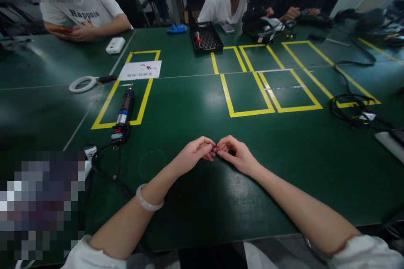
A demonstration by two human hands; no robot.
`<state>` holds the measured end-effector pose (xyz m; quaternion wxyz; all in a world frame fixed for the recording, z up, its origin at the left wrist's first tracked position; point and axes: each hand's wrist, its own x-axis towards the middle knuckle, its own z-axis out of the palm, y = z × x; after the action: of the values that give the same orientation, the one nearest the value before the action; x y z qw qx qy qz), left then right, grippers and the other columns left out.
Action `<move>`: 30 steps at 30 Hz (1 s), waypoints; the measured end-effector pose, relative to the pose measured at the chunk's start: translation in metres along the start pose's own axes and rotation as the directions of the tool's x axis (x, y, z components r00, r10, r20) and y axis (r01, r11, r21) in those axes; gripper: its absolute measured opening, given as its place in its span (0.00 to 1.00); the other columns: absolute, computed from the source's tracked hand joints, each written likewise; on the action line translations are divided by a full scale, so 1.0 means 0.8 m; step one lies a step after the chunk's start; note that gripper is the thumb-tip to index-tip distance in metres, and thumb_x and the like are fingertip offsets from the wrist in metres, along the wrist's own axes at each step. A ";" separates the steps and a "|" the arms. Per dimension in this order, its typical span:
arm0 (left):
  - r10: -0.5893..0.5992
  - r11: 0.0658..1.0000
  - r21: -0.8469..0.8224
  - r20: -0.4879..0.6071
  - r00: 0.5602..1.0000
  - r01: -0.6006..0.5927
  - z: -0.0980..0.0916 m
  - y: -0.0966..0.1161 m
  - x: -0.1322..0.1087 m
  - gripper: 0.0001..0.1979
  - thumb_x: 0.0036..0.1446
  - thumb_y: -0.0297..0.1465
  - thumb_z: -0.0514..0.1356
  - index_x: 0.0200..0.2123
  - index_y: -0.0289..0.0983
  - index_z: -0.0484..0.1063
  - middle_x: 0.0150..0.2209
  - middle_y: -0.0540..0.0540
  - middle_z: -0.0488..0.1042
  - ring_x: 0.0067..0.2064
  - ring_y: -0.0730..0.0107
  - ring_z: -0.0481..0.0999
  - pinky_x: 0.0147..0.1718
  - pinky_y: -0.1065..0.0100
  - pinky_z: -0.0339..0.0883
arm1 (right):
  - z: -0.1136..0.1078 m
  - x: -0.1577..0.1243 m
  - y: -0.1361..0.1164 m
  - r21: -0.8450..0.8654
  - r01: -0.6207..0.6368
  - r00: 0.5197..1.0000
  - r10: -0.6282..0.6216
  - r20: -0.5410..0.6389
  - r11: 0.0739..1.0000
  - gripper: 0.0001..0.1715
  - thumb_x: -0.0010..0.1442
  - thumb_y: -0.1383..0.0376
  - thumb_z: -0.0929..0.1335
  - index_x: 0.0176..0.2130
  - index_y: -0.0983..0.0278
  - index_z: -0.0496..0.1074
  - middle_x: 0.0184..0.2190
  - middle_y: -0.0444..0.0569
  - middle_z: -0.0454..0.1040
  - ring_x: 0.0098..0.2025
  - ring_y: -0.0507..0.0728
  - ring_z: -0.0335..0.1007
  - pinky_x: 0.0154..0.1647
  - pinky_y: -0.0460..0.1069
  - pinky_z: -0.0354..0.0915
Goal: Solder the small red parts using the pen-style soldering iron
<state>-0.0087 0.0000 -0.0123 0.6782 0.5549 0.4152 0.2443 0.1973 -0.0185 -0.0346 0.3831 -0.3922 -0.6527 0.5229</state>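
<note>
Both hands meet over the near middle of the green table (189, 201). A small red-and-silver piece (216, 149) sits between their fingertips; it is too small to tell its kind. My left hand (199, 151) pinches it from the left, with fingers and thumb closed. From the other side my right hand (235, 153) has thumb and fingertips closed on its red end. To the left lies a black electric screwdriver (125, 107) with a blue band, inside a yellow tape outline, its cable running toward me.
A black tray (206, 38) with a red-handled screwdriver (198, 39) stands at the back. Nearby are blue gloves (177, 29), a paper sheet (140, 70), a white ring-shaped roll (82, 84) and a coiled black cable (353, 109). Several people sit across the table.
</note>
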 end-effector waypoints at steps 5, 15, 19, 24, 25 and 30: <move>0.045 0.997 0.066 -0.011 0.999 -0.044 0.001 0.005 -0.003 0.14 0.59 0.36 0.60 0.42 0.33 0.69 0.39 0.44 0.74 0.39 0.70 0.75 0.44 0.65 0.69 | -0.001 0.001 -0.005 -0.061 0.021 1.000 -0.022 -0.003 0.998 0.09 0.61 0.64 0.69 0.42 0.62 0.68 0.33 0.45 0.72 0.32 0.51 0.68 0.34 0.47 0.64; 0.134 0.973 0.194 -0.044 0.990 -0.123 0.002 0.003 -0.006 0.13 0.57 0.34 0.62 0.43 0.34 0.69 0.41 0.44 0.75 0.42 0.69 0.76 0.45 0.65 0.69 | 0.001 0.001 -0.005 -0.118 0.048 0.997 -0.055 -0.060 0.992 0.05 0.61 0.65 0.69 0.39 0.62 0.70 0.31 0.44 0.71 0.31 0.52 0.68 0.33 0.48 0.64; 0.146 0.969 0.210 -0.047 0.988 -0.133 0.001 0.002 -0.004 0.11 0.57 0.33 0.61 0.42 0.33 0.70 0.40 0.44 0.75 0.42 0.69 0.76 0.45 0.66 0.69 | 0.000 0.002 -0.001 -0.210 0.086 0.993 -0.101 -0.061 0.974 0.09 0.59 0.67 0.70 0.42 0.61 0.70 0.36 0.46 0.73 0.36 0.53 0.70 0.38 0.49 0.65; 0.167 0.961 0.232 -0.047 0.985 -0.151 0.000 0.003 -0.005 0.11 0.57 0.33 0.62 0.41 0.33 0.69 0.39 0.44 0.75 0.40 0.69 0.76 0.44 0.66 0.70 | -0.002 0.003 -0.002 -0.280 0.106 0.992 -0.122 -0.041 0.954 0.08 0.58 0.68 0.70 0.41 0.62 0.72 0.35 0.46 0.73 0.37 0.54 0.70 0.40 0.50 0.65; 0.168 0.960 0.235 -0.046 0.985 -0.153 0.000 0.003 -0.005 0.11 0.57 0.33 0.62 0.41 0.33 0.69 0.39 0.44 0.75 0.40 0.69 0.76 0.44 0.66 0.70 | -0.003 0.003 -0.002 -0.282 0.112 0.991 -0.126 -0.033 0.953 0.08 0.58 0.68 0.70 0.41 0.62 0.72 0.36 0.47 0.73 0.38 0.54 0.70 0.40 0.50 0.65; 0.181 0.951 0.259 -0.027 0.983 -0.168 0.003 0.002 -0.005 0.11 0.57 0.34 0.62 0.41 0.34 0.69 0.39 0.44 0.75 0.40 0.70 0.76 0.44 0.66 0.70 | -0.004 0.002 -0.005 -0.279 0.111 0.993 -0.116 -0.003 0.954 0.08 0.58 0.69 0.70 0.41 0.62 0.73 0.36 0.47 0.74 0.38 0.54 0.70 0.40 0.50 0.66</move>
<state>-0.0089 -0.0041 -0.0093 0.5660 0.6661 0.4095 0.2614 0.1988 -0.0162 -0.0298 0.3600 -0.4090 -0.7373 0.3994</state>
